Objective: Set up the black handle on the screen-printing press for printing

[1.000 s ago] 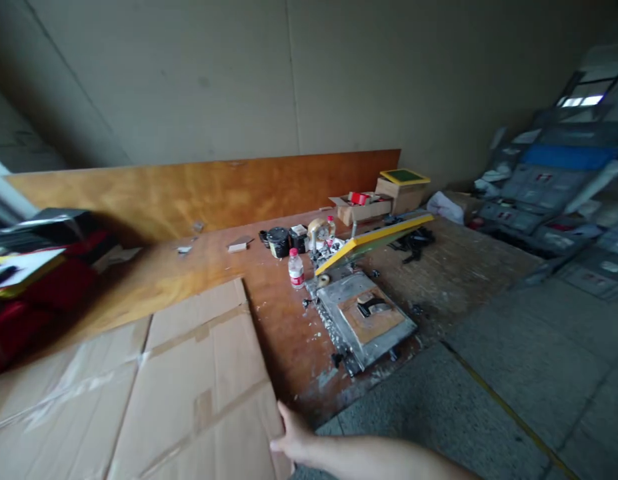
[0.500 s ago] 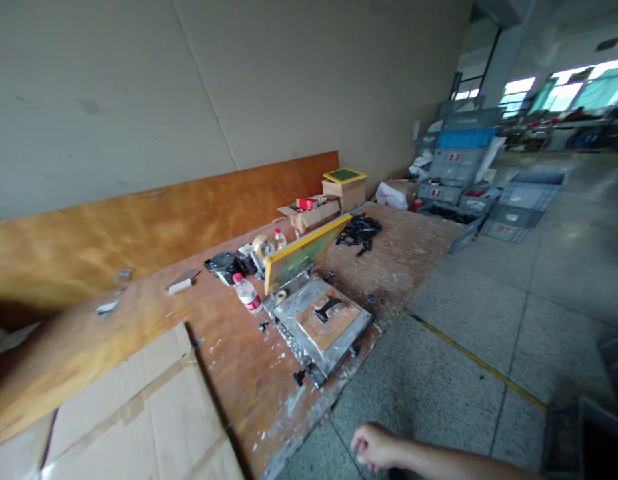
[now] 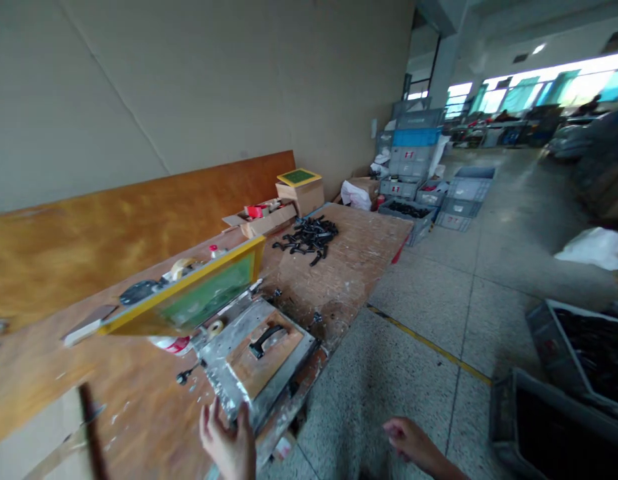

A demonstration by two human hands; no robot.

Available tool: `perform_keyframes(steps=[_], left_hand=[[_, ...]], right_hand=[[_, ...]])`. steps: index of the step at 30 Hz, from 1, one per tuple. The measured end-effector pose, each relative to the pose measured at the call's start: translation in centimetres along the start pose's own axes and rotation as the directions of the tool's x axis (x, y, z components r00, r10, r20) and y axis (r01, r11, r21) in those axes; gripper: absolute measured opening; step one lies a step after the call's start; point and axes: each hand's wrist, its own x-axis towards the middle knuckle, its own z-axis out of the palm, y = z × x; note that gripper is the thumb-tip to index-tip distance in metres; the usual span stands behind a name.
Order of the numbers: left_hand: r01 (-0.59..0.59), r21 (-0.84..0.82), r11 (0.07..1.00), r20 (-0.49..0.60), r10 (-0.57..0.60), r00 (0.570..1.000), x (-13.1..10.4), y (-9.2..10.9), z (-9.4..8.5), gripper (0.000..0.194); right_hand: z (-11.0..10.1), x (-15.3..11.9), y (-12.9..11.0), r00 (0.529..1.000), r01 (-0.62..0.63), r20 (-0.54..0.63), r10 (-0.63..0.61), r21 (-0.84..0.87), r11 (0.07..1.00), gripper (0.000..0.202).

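Note:
My left hand (image 3: 231, 440) is over the front edge of the table, fingers apart and holding nothing, close to the near corner of a paint-marked metal base (image 3: 216, 347). On that base lies a brown board (image 3: 249, 370) with a black curved handle-like part (image 3: 266, 341) resting on it. A yellow frame with green mesh (image 3: 209, 300) stands tilted up along the base's back side. My right hand (image 3: 409, 440) hangs over the floor to the right, its fingers curled in, with nothing visible in them.
A heap of black parts (image 3: 311, 237) lies farther along the table, before an open carton (image 3: 269, 220). A bottle (image 3: 173, 344) is partly hidden behind the frame. Cardboard (image 3: 43, 440) lies front left. Grey crates (image 3: 506, 427) stand on the floor at right; more are stacked behind.
My view has swung right and come closer to the metal base. My left hand has entered from below, fingers spread. The frame, base and black part appear nearer and farther left.

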Motion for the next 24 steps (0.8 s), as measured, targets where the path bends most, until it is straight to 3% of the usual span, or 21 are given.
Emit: perform_keyframes(steps=[3, 5, 7, 9, 10, 12, 15, 17, 18, 21, 24], left_hand=[[-0.147, -0.163, 0.976, 0.209, 0.180, 0.961, -1.5, 6.6, 7.1, 0.057], [-0.229, -0.260, 0.938, 0.383, 0.317, 0.868, -3.2, 10.2, 11.4, 0.055], [-0.263, -0.326, 0.908, 0.555, 0.409, 0.724, -5.0, 12.7, 15.7, 0.055], [-0.291, -0.362, 0.886, 0.713, 0.464, 0.525, -6.7, 14.6, 20.4, 0.053], [-0.309, -0.377, 0.873, 0.779, 0.480, 0.404, -7.7, 15.5, 22.7, 0.052], [-0.358, -0.412, 0.838, 0.865, 0.483, 0.134, -9.9, 17.2, 27.2, 0.049], [-0.395, -0.500, 0.771, 0.865, 0.429, -0.258, -14.1, 20.0, 32.2, 0.043], [-0.364, -0.551, 0.751, 0.808, 0.369, -0.460, -17.5, 21.8, 34.1, 0.038], [-0.347, -0.553, 0.757, 0.782, 0.328, -0.530, -19.4, 22.7, 34.6, 0.035], [-0.311, -0.488, 0.815, 0.730, 0.186, -0.658, -26.1, 24.7, 34.3, 0.025], [-0.309, -0.425, 0.851, 0.659, 0.057, -0.750, -33.5, 25.5, 31.3, 0.021]], right_hand=[[-2.6, -0.9, -0.1, 0.995, -0.049, -0.088, 0.055, 0.074, 0.996, 0.024], [-3.8, -1.6, 0.0, 0.977, -0.121, -0.151, 0.147, 0.169, 0.978, 0.025], [-4.8, -2.3, 0.6, 0.941, -0.187, -0.214, 0.262, 0.314, 0.931, 0.027], [-5.5, -3.0, 1.9, 0.878, -0.206, -0.287, 0.382, 0.493, 0.845, 0.027], [-5.7, -3.5, 2.7, 0.835, -0.197, -0.323, 0.445, 0.580, 0.790, 0.026], [-5.6, -4.8, 4.8, 0.725, -0.150, -0.372, 0.579, 0.735, 0.661, 0.025], [-3.9, -7.4, 7.6, 0.536, -0.022, -0.358, 0.764, 0.899, 0.437, 0.022], [-1.8, -9.4, 8.9, 0.420, 0.101, -0.299, 0.857, 0.954, 0.283, 0.018], [-0.6, -10.4, 9.5, 0.367, 0.175, -0.261, 0.893, 0.962, 0.209, 0.017], [3.5, -14.1, 11.1, 0.230, 0.432, -0.137, 0.964, 0.902, 0.025, 0.015], [8.0, -19.0, 13.1, 0.103, 0.707, -0.030, 0.994, 0.705, -0.052, 0.017]])
